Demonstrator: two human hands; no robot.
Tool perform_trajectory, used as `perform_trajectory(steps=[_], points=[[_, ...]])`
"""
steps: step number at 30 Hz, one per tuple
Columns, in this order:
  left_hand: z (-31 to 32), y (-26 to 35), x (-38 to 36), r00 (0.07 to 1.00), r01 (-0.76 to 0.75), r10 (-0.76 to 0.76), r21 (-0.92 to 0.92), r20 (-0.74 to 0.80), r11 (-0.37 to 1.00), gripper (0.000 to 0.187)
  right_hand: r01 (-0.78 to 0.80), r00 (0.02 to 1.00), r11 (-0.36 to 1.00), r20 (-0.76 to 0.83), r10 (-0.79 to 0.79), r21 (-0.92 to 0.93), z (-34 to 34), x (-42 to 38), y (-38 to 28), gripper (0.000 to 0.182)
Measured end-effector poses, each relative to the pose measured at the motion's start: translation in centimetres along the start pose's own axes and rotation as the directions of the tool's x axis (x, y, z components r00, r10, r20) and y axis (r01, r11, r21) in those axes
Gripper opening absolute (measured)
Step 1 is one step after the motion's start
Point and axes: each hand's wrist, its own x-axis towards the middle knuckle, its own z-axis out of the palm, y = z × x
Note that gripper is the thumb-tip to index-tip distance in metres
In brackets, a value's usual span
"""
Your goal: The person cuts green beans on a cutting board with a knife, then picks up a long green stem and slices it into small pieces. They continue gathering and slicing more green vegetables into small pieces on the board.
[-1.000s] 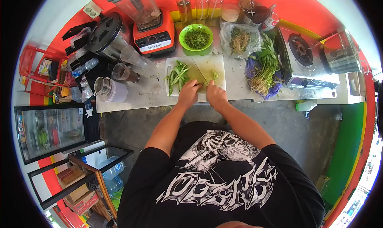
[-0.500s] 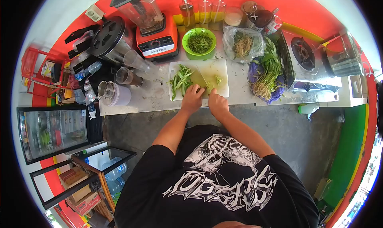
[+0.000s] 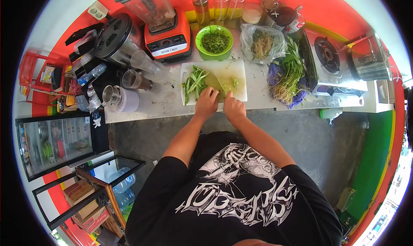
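A white cutting board (image 3: 239, 68) lies near the counter's front edge. On its left half rests a bunch of long green leaves (image 3: 194, 83). My left hand (image 3: 207, 104) is closed with bent fingers at the lower end of these greens, pressing them to the board. In my right hand (image 3: 235, 108) is a knife (image 3: 219, 80), its blade slanting up and left across the board, close to my left fingertips. The handle is hidden in my fist. To the blade's right lie small chopped green pieces (image 3: 235, 82).
Behind the board stands a lime-green bowl (image 3: 214, 55) of chopped greens. A red blender (image 3: 168, 43) and tumblers are to the left. On the right are a plastic bag (image 3: 275, 52) with roots, rooted greens (image 3: 287, 82) and a gas stove (image 3: 333, 69). Pump bottles (image 3: 220, 11) line the back.
The view has shifted slightly. Both hands stay at nearly the same place on the board, with the knife still in my right hand.
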Motion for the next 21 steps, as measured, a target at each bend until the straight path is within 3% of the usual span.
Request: perform_trajectory(steps=[1,4,16,21], points=[[-0.1,0.1,-0.1,1.0,-0.008,0.008,-0.008,-0.008,1.0,0.02,0.007,1.0,1.0,0.013,-0.007,0.005,0.1,0.5,0.0,0.028],[0.1,0.0,0.0,1.0,-0.013,0.012,-0.02,-0.024,1.0,0.017,0.01,0.999,1.0,0.044,-0.009,-0.016,-0.2,1.2,-0.2,0.029],[0.2,0.0,-0.3,0.999,0.005,-0.006,-0.013,-0.037,1.0,0.017,0.055,0.998,0.997,0.047,-0.052,-0.056,-0.4,0.7,-0.4,0.027],[0.1,0.1,-0.5,0.999,0.014,-0.015,-0.023,-0.029,1.0,0.024,-0.009,0.999,1.0,0.05,0.008,0.008,0.3,-0.4,-0.3,0.023]])
